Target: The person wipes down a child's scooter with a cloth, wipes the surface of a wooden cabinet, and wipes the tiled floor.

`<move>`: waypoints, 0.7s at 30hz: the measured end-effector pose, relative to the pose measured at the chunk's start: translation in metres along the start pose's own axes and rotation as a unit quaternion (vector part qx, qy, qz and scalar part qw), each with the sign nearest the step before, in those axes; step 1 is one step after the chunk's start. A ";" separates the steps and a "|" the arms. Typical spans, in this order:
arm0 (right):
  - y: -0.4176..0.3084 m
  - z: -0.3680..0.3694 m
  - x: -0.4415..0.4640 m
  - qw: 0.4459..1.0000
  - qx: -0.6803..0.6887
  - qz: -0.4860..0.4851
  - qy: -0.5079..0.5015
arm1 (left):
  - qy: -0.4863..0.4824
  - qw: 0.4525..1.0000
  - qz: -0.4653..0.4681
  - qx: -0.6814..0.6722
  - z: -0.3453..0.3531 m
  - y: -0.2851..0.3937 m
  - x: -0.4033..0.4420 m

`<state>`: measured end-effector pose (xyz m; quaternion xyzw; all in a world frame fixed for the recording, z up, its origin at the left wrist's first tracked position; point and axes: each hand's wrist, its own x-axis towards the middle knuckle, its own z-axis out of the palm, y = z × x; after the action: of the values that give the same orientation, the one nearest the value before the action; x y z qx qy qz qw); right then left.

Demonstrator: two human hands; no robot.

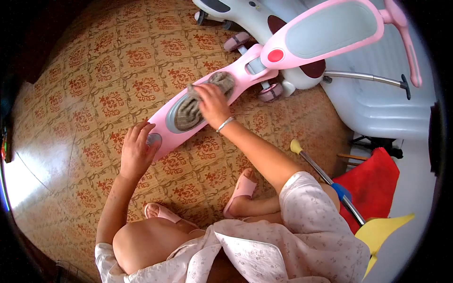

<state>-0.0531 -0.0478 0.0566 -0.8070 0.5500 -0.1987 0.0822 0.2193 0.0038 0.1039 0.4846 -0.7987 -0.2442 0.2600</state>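
A pink children's ride-on scooter [163, 114] with grey panels stretches diagonally over the floor in front of me. Its near end is held by my left hand [137, 148], the fingers bent over the edge beside a round grey cap. A crumpled brown-grey cloth [188, 115] lies on the grey panel in the scooter's middle. My right hand [213, 104], with a light band on the wrist, presses and grips that cloth from above. Part of the cloth bulges out past the fingers toward the scooter's hinge.
Behind the scooter stands a white and brown wheeled toy [302, 78]. A large pale moulded plastic piece [377, 113] is at the right. Near my right leg are a metal pole [309, 162], a red cloth [375, 184] and a yellow plastic part [380, 233]. Patterned flooring [106, 101] lies beneath.
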 end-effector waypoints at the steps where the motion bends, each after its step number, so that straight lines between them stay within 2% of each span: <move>1: -0.005 0.000 0.003 1.000 -0.015 -0.018 0.017 | -0.057 0.998 -0.005 0.029 0.011 -0.009 0.001; 2: -0.019 0.001 -0.005 0.998 -0.056 -0.026 -0.031 | -0.056 0.998 -0.003 0.025 0.020 -0.013 0.000; 4: -0.027 0.006 -0.010 0.992 -0.052 -0.065 -0.098 | -0.096 0.989 0.024 0.112 0.030 -0.017 0.001; 6: -0.005 0.015 -0.003 0.990 -0.062 -0.072 -0.108 | -0.123 0.987 -0.002 0.105 0.036 -0.022 0.000; 8: 0.028 0.014 0.012 0.951 -0.237 -0.175 -0.099 | -0.160 0.979 -0.061 0.108 0.031 -0.014 0.000; 11: 0.077 -0.024 0.029 0.983 -0.134 -0.021 -0.120 | -0.144 0.982 -0.058 0.110 0.039 -0.018 -0.001; 12: 0.091 -0.039 0.029 0.955 -0.244 0.021 -0.166 | -0.143 0.982 -0.059 0.111 0.040 -0.019 -0.001; 14: 0.115 -0.055 0.014 0.961 -0.215 0.008 -0.175 | -0.127 0.984 -0.058 0.113 0.041 -0.018 -0.002; 16: 0.114 -0.056 -0.004 0.964 -0.239 -0.004 -0.114 | -0.125 0.984 -0.063 0.112 0.042 -0.017 -0.002; 17: 0.113 -0.052 -0.009 0.964 -0.241 -0.007 -0.115 | -0.123 0.983 -0.069 0.114 0.042 -0.016 -0.001; 19: 0.100 -0.043 -0.019 0.985 -0.135 0.101 -0.045 | -0.119 0.983 -0.074 0.118 0.040 -0.012 -0.001; 21: 0.089 -0.038 -0.026 0.987 -0.086 0.134 -0.018 | -0.113 0.983 -0.074 0.123 0.039 -0.012 -0.002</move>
<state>-0.1526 -0.0542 0.0535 -0.7335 0.6667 -0.1233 0.0487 0.2028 0.0062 0.0670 0.5399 -0.8088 -0.2161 0.0880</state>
